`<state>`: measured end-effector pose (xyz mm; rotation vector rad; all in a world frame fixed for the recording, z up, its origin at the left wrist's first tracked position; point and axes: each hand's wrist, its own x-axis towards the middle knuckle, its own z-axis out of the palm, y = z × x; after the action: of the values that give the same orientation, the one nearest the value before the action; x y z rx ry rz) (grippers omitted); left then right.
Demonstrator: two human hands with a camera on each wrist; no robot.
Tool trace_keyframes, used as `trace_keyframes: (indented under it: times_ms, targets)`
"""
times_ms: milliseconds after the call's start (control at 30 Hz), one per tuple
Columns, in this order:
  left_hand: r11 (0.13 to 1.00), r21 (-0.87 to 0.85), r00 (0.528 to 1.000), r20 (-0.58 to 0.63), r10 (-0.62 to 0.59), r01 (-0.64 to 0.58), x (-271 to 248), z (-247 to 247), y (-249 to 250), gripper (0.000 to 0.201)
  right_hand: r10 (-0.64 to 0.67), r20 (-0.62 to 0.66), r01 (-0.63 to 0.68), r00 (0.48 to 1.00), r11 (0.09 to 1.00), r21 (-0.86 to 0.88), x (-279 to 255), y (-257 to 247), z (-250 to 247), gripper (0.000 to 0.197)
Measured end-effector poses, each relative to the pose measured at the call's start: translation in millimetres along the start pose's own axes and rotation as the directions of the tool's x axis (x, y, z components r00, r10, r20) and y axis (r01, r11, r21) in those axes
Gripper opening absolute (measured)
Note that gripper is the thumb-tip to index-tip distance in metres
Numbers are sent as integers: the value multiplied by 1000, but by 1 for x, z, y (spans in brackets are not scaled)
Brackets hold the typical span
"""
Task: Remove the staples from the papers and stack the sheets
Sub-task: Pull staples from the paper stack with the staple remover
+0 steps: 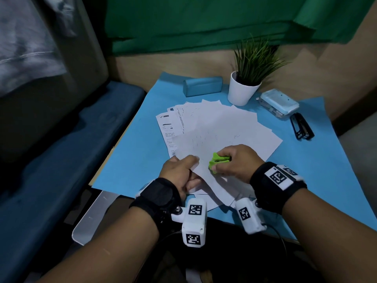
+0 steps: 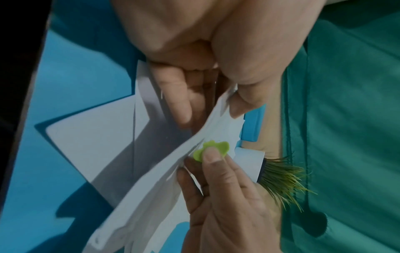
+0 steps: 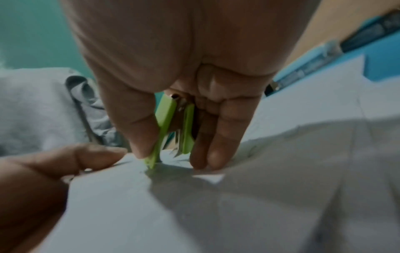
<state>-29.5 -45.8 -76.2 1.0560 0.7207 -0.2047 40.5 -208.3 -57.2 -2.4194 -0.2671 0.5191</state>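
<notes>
White sheets [image 1: 220, 127] lie fanned out over a blue mat [image 1: 130, 160]. My left hand [image 1: 179, 172] pinches the near corner of the top sheets [image 2: 207, 137], thumb on top and fingers underneath. My right hand [image 1: 234, 162] grips a lime-green staple remover [image 1: 217, 161] between thumb and fingers. The remover's metal claws [image 3: 176, 150] touch the paper [image 3: 151, 196] close to my left thumb [image 3: 86, 157]. In the left wrist view the green remover [image 2: 214, 149] sits at the lifted sheet's edge. The staple itself is not visible.
At the back of the mat stand a teal case [image 1: 202, 85], a white pot with a grass plant [image 1: 242, 88], a pale blue box [image 1: 279, 104] and black glasses [image 1: 302, 127]. A dark blue seat [image 1: 51, 160] lies to the left.
</notes>
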Motion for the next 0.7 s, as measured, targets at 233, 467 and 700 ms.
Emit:
trace_keyframes:
  times_ms: [233, 467, 700]
  targets:
    - [996, 47, 997, -2, 73, -73, -1, 5, 4, 17, -211, -1, 195, 977, 905, -377, 0, -23, -5, 36]
    - [993, 29, 994, 8, 112, -112, -1, 5, -1, 23, -212, 52, 208, 976, 824, -528, 2, -39, -5, 40]
    - [994, 15, 994, 5, 106, -106, 0, 7, -6, 29, -203, 67, 206, 977, 816, -540, -2, -40, -2, 42]
